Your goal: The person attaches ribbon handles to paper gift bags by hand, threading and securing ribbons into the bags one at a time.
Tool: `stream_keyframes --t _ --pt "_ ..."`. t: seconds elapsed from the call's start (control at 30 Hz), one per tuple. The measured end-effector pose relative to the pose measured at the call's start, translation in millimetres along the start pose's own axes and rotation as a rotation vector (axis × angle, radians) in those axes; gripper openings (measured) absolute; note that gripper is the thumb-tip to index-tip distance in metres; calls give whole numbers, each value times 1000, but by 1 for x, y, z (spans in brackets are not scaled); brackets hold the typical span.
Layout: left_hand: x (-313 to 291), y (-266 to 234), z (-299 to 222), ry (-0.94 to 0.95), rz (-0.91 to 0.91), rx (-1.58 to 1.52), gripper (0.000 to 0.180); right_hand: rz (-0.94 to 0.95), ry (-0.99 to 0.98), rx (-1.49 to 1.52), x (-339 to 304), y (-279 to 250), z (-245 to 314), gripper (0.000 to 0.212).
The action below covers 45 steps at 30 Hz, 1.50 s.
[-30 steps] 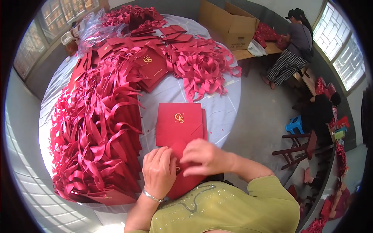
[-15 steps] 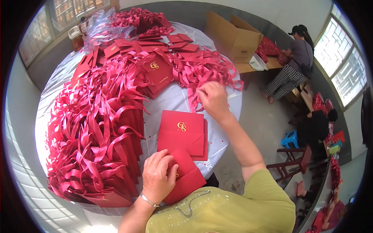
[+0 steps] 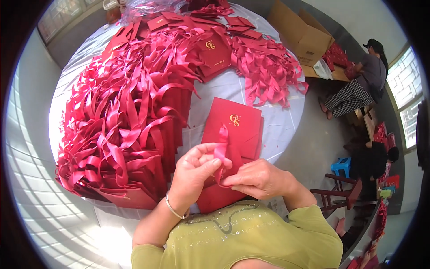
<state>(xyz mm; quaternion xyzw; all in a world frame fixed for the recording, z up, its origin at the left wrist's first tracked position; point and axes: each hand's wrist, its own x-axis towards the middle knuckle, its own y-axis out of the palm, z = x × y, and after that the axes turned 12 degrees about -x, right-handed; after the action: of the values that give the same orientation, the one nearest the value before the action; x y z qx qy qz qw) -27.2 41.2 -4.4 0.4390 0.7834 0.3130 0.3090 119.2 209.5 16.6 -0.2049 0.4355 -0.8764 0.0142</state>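
Both hands are close to the body, working on one red ribbon point(image 3: 221, 152). The left hand point(image 3: 193, 172) pinches the ribbon between thumb and fingers, closed tight on it. The right hand point(image 3: 259, 179) is just beside it, fingertips pressed together on the lower end of the same ribbon. The two hands almost touch.

Right under the hands lies a flat red bag point(image 3: 230, 143) with a gold mark near its top. The ribbon stands up from the bag's near edge, so this looks like the step of fixing a ribbon handle onto the bag. The next move likely calls for a small, careful pull or push with the fingertips, keeping the bag flat.

Past the left hand, a big pile of ribboned bags point(image 3: 121, 130) covers the round table point(image 3: 277, 125). Farther off, beyond the bag, lies a heap of loose ribbons point(image 3: 266, 67). Far past the right hand, other people sit by a cardboard box point(image 3: 300, 33).
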Motion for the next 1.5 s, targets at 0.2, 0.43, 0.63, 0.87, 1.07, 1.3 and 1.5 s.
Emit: stream_keyframes --t 0.2,0.43,0.63,0.87,1.07,1.3,1.5 --pt "2 -5 1 128 -67 -143 37 160 227 158 -34 -17 -4 22" --pt "2 -7 1 144 -55 -162 22 37 582 -144 -45 -42 -15 30" --pt "2 -12 10 34 -48 -89 12 -302 302 -98 27 -10 3 40" --pt "2 -6 11 45 23 21 11 -387 388 263 51 21 -16 8" --pt "-6 -2 3 395 -92 737 17 -719 590 978 22 -3 -21 15" --pt "3 -8 10 682 -57 1370 21 -502 703 285 -10 -15 -12 17" --pt "8 -8 12 794 7 1409 18 -384 412 -23 -4 25 -15 18"
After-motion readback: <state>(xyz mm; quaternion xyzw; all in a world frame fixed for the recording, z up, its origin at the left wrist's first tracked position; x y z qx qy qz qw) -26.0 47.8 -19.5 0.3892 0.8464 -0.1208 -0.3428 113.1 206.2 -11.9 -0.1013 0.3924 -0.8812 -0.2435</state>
